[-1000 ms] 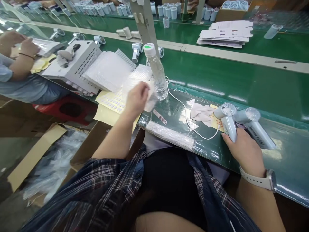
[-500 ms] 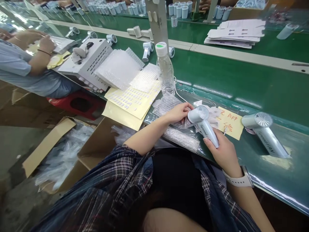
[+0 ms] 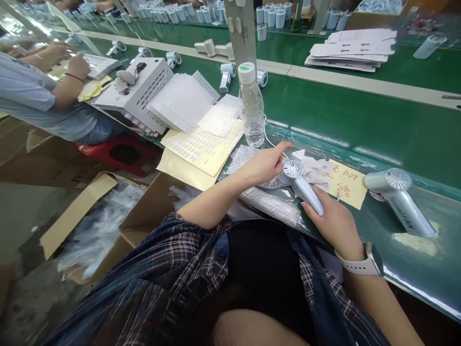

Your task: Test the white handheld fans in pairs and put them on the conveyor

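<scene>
A pale blue handheld fan (image 3: 309,193) is gripped by its handle in my right hand (image 3: 336,221), with its round finned end turned up toward me. Beside the fan's head is my left hand (image 3: 268,163), its index finger stretched out and the other fingers bent; whether they touch the fan is unclear. Under and around the hands lie bubble wrap (image 3: 273,206) and a crumpled whitish cloth (image 3: 317,169). A second fan (image 3: 403,206), marked "Speed FAN", lies on the bench to the right of a yellow note (image 3: 347,182) with red handwriting.
A clear bottle (image 3: 252,115) stands behind my left hand. Yellow sticker sheets (image 3: 203,149), bubble bags (image 3: 183,101) and a white metal box (image 3: 133,96) are to the left. An open carton (image 3: 144,216) holds plastic bags below. A co-worker (image 3: 54,91) sits at far left.
The fan has turned in my right hand, so its finned end now faces me and its lettering is out of sight. My left index finger has lifted and straightened.
</scene>
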A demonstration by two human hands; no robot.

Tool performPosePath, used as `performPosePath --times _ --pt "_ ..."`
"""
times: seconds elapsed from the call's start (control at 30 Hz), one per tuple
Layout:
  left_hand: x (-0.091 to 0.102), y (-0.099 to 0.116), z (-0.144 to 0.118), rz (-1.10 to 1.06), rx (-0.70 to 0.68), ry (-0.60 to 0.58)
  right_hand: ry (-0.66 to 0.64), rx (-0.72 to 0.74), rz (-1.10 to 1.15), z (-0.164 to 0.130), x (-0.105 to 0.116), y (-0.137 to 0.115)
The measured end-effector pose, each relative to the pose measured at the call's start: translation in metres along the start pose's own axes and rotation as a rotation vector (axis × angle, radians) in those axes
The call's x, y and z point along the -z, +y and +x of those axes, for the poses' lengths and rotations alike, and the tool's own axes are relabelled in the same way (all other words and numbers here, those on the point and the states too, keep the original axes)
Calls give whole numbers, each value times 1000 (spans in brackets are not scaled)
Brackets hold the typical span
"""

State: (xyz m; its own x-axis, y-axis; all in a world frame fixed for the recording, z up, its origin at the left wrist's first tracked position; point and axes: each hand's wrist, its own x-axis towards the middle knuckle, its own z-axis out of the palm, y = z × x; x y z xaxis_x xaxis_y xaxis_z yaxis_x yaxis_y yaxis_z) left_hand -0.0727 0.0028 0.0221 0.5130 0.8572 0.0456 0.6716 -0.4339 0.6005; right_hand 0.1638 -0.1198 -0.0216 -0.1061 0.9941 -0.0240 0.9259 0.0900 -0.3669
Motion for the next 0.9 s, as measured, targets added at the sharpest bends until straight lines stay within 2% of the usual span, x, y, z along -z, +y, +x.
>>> performPosePath --times 0.07,0.13,0.27,0.4,0.43,0.5,0.57,0.63,0.7,0.8,0.83,0.9 --pt "3 -4 4 130 23 -19 -5 27 -13 0 0 0" --pt "7 -7 10 175 -10 -42 4 57 -29 0 -1 -2" --pt "11 2 10 -57 -174 -129 49 86 -119 -4 0 -10" --pt "14 20 -3 21 -260 -126 110 199 -234 -9 13 -19" --pt "16 21 -5 48 -277 -107 129 191 -236 -10 18 -21" --pt "19 21 -7 58 -305 -50 171 76 -229 -11 27 -26" --pt "21 20 -5 50 -350 -27 146 -2 -185 -10 34 -32" --pt "22 23 -3 65 -426 -40 26 46 -49 -6 40 -37" --pt "23 30 -4 104 -506 -40 -34 49 210 -1 44 -37" --pt "30 47 -11 132 -590 0 -8 -126 803 7 50 -33" --pt "33 53 -15 119 -606 -1 -51 -146 1025 8 53 -33" --pt "41 68 -22 57 -599 2 -264 -51 1343 5 60 -36"
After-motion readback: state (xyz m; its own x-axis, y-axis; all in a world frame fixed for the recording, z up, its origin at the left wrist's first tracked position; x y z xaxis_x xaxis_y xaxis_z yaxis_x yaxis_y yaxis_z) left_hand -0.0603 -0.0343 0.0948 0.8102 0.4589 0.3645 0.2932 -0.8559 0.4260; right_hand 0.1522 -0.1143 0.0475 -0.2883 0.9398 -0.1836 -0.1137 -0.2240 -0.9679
